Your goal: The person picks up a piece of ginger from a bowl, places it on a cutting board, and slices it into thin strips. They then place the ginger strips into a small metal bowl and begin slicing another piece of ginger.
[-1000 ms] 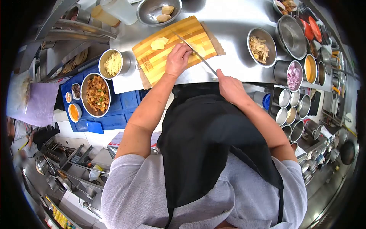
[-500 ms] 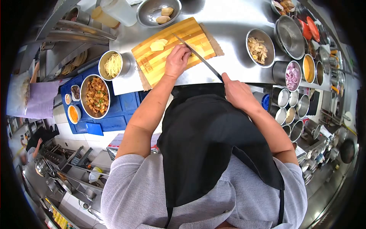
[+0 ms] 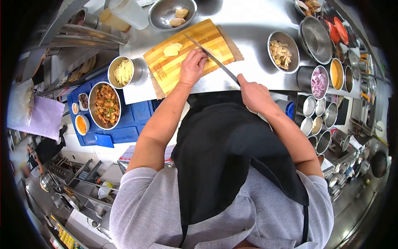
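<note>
My right hand (image 3: 255, 94) is wrapped round the handle of a long kitchen knife (image 3: 222, 67). Its blade runs diagonally over a striped wooden cutting board (image 3: 162, 77), tip toward the far side. Close against the blade, my left hand (image 3: 193, 66) rests on the board with curled fingers; whatever lies under them is hidden. Pale yellow slices (image 3: 171, 50) lie on the board left of that hand. Beyond the board stands a steel bowl (image 3: 155, 17) with several peeled pale pieces (image 3: 180, 17) inside.
A pot of thin yellow strips (image 3: 123, 72) stands left, near a bowl of brown chopped food (image 3: 106, 104) on a blue surface (image 3: 137, 114). Rightward are a bowl of pale slices (image 3: 280, 54) and a pot of chopped purple onion (image 3: 318, 81). Another person (image 3: 45, 147) is at far left.
My right hand has moved slightly left and away from my body, carrying the knife with it. My left hand stays almost in place. The person at far left has shifted.
</note>
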A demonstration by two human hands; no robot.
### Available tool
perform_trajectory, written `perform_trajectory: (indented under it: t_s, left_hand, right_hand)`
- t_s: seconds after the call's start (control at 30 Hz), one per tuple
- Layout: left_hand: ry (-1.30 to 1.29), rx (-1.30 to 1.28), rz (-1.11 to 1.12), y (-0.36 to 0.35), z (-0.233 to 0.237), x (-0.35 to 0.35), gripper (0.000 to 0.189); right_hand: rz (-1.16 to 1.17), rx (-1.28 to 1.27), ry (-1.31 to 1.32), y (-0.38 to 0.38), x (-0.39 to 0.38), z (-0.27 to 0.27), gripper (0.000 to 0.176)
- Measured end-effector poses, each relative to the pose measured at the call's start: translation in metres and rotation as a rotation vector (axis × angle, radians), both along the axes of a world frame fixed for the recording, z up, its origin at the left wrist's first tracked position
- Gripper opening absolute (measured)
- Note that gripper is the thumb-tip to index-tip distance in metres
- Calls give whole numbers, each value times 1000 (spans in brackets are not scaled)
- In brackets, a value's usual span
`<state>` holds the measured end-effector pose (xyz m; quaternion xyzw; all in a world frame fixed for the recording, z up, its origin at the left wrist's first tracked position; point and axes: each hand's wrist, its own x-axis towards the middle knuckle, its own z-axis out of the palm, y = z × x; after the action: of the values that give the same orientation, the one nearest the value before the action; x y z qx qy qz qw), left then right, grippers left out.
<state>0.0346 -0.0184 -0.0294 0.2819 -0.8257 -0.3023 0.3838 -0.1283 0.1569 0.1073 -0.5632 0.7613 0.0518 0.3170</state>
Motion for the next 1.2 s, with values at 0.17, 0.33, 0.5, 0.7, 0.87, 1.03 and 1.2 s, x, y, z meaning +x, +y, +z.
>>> perform_trajectory:
  t_s: [0.17,0.33,0.5,0.7,0.87,1.03,1.2]
  left_hand:
    - [19,-18,24,0,-2,-1,13]
    - [18,-34,25,-1,-4,-1,12]
    - [10,-41,27,-2,-4,-1,13]
    - [10,-19,16,-3,-3,0,12]
    - [3,23,30,0,-3,0,12]
    - [3,-32,43,0,-4,-1,11]
    - [3,-34,53,0,-2,-2,10]
  right_hand:
    - [13,5,-8,14,-4,7,25]
    - [17,23,-3,14,-1,13,24]
    - [1,21,-19,12,2,2,25]
    - [7,-80,2,-3,7,-46,26]
    - [13,-19,10,-3,0,-5,27]
    - [19,14,11,11,-2,9,25]
    - [20,-4,12,14,-3,11,25]
